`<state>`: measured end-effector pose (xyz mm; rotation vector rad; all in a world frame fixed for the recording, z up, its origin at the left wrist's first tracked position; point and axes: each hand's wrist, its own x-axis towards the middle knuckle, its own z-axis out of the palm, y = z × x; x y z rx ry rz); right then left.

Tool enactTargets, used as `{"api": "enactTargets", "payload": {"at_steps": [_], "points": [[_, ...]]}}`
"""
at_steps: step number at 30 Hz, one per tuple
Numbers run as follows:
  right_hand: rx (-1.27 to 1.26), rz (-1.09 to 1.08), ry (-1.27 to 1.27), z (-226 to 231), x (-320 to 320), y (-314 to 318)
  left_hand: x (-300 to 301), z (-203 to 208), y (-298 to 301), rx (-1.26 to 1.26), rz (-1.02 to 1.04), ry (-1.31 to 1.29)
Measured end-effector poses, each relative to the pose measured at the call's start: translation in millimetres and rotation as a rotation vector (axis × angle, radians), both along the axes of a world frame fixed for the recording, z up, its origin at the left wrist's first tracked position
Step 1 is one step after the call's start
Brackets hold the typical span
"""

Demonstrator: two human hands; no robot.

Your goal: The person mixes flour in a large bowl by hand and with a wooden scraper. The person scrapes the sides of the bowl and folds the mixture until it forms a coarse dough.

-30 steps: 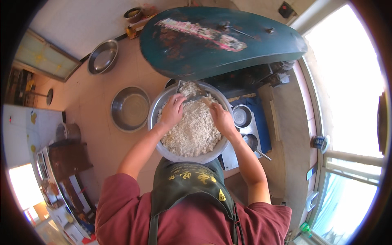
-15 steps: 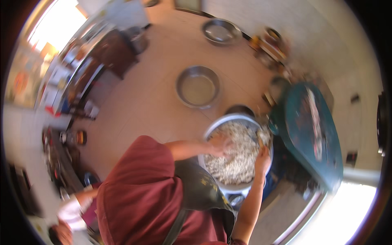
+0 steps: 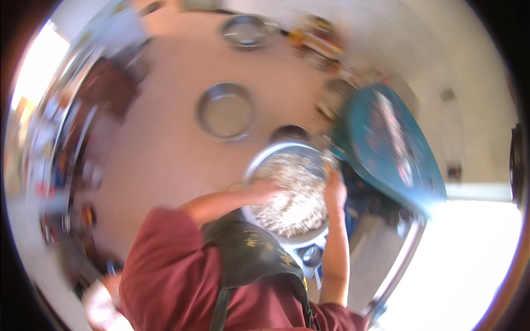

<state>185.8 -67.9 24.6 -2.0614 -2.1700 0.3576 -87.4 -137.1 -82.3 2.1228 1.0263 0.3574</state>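
Note:
A large metal basin (image 3: 255, 164) in front of me holds a heap of pale, shredded or grainy food (image 3: 298, 207). My left hand (image 3: 268, 190) reaches over the basin's left side, at the food; motion smears its fingers. At the right rim is my right hand (image 3: 335, 193), its fingers closed around something. A pale, blurred piece shows just above those fingers, too unclear to name. Under the basin's near side, part of a light-coloured stand with a small round dark metal dish (image 3: 312, 255) is visible.
A teal tabletop (image 3: 381, 143) with a long pale streak lies close on the right. A dark pot (image 3: 290, 133) sits just beyond the basin. Metal pans (image 3: 225, 110) stand on the floor ahead. Another person's pale sleeve (image 3: 102, 306) shows at lower left.
The whole view has swung, so the basin, pans and tabletop appear farther left. Both hands stay at the basin; the right hand sits slightly farther out along the rim.

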Motion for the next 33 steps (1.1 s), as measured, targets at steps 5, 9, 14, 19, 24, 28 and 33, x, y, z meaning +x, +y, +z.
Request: {"api": "enactTargets", "payload": {"at_steps": [5, 9, 14, 19, 24, 28, 33], "points": [[0.108, -0.064, 0.121, -8.4, 6.0, 14.0, 13.6, 37.0, 10.9, -0.041, 0.116, 0.040], [-0.015, -0.161, 0.093, 1.4, 1.5, 10.7, 32.6, 43.8, 26.5, 0.057, -0.001, -0.011], [-0.068, -0.092, 0.084, 19.4, -20.4, 9.4, 55.1, 44.5, 29.6, 0.092, 0.043, -0.013], [-0.021, -0.054, 0.071, 7.0, -15.8, 19.6, 55.8, 49.3, 29.5, 0.093, 0.084, 0.000], [-0.096, -0.073, 0.007, -15.0, -14.2, 37.0, 65.0, 56.5, 28.6, 0.000, 0.073, 0.069], [-0.007, -0.084, 0.159, -0.7, -17.0, 22.5, 53.6, 54.0, 26.1, 0.046, 0.109, 0.073], [0.131, 0.138, -0.315, -42.5, 39.4, 12.0, 53.4, 43.8, 25.5, 0.085, 0.107, -0.006]]}}
